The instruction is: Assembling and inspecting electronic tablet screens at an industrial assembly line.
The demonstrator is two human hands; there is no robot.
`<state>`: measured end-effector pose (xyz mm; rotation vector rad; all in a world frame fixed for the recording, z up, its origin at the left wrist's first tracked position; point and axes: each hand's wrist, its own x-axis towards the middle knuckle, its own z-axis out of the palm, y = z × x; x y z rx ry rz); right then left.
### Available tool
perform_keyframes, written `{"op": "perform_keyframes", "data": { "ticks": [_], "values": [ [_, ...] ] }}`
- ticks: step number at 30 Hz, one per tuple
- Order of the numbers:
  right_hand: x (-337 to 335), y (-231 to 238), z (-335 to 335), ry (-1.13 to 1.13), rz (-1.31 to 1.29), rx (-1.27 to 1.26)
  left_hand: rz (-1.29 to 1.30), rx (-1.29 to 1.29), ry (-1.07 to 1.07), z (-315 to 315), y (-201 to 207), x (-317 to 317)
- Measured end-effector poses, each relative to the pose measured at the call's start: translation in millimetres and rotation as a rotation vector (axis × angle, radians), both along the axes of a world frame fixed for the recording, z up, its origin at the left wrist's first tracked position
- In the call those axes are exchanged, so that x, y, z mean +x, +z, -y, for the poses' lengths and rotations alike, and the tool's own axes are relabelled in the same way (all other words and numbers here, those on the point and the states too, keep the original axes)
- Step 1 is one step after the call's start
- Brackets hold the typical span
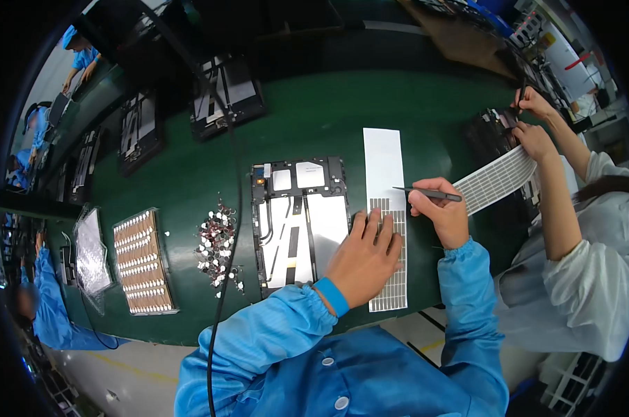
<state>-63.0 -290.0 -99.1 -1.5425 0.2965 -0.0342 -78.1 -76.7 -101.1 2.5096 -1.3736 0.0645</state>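
Note:
A long white sheet [382, 163] of small grey rectangular stickers lies on the green table in front of me. Its far part is bare backing; the near part still carries rows of stickers. My left hand [363, 264] rests on the sheet's left side, fingers spread and flat. Dark tweezers [448, 197] are pinched in my right hand [445, 217], their tips pointing left over the sheet just beyond the first stickers. Whether the tips hold a sticker is too small to tell. Left of the sheet lies an opened tablet-like device [325, 236], with a black frame and silver panels.
To the left are a heap of small wired parts [216, 243], a brown tray of white pieces [139, 260] and clear plastic wrap [92, 250]. A black cable [239, 174] crosses the view. More opened devices [227, 97] stand behind. At right, a co-worker's hands [536, 142] work near another sticker sheet [498, 182].

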Motion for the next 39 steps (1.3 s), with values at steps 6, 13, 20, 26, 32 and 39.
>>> {"op": "perform_keyframes", "data": {
  "ticks": [6, 13, 20, 26, 32, 39],
  "values": [
    [-1, 0, 7, 0.128, -0.063, -0.084, -0.055, -0.016, 0.011, -2, 2, 1],
    [2, 1, 10, 0.168, -0.093, -0.120, -0.058, -0.002, 0.011, -1, 2, 0],
    [2, 0, 10, 0.181, -0.109, -0.151, -0.065, -0.015, 0.017, 0, 1, -1],
    [-2, 2, 6, 0.145, -0.064, -0.201, -0.057, -0.023, 0.020, -2, 2, 1],
    [0, 40, -28, 0.068, 0.042, -0.005, -0.028, -0.054, 0.026, 0, -1, -2],
    [65, 40, -91, 0.218, -0.020, 0.022, -0.144, -0.198, 0.100, -74, 52, -3]
  ]
}}
